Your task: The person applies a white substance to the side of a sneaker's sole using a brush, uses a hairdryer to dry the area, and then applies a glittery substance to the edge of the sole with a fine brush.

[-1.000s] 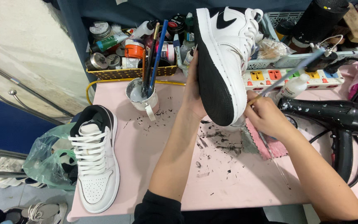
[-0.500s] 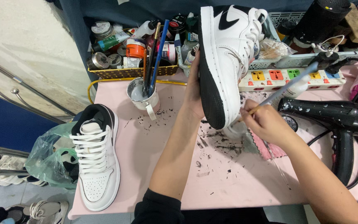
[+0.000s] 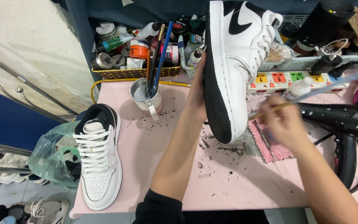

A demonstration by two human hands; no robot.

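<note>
Two hands work on one white-and-black sneaker (image 3: 239, 62), held upright on its toe over the middle of the pink bench (image 3: 146, 166). The left hand (image 3: 197, 93) presses flat against its black sole, fingers wrapped on the sole edge. The right hand (image 3: 280, 122), blurred, has its fingers clamped on a thin brush (image 3: 307, 97) whose tip meets the white sidewall low on the shoe. The step in hand looks like touching up the sole edge; the next stroke would call for a steady shoe and a light brush tip, so as not to mark the black tread.

At the far left, a yellow-trimmed basket (image 3: 133, 72) holds tins, tubes and an orange-capped jar (image 3: 139, 50). Near it stands a white paint-smeared cup (image 3: 143, 97) of brushes. A white power strip (image 3: 295, 79) with yellow, red and green sockets lies far right, a small white bottle (image 3: 297, 88) on it, and a black hair dryer (image 3: 344, 120) at the right. The matching sneaker (image 3: 98, 161) lies near left, beside a green plastic bag (image 3: 50, 157).
</note>
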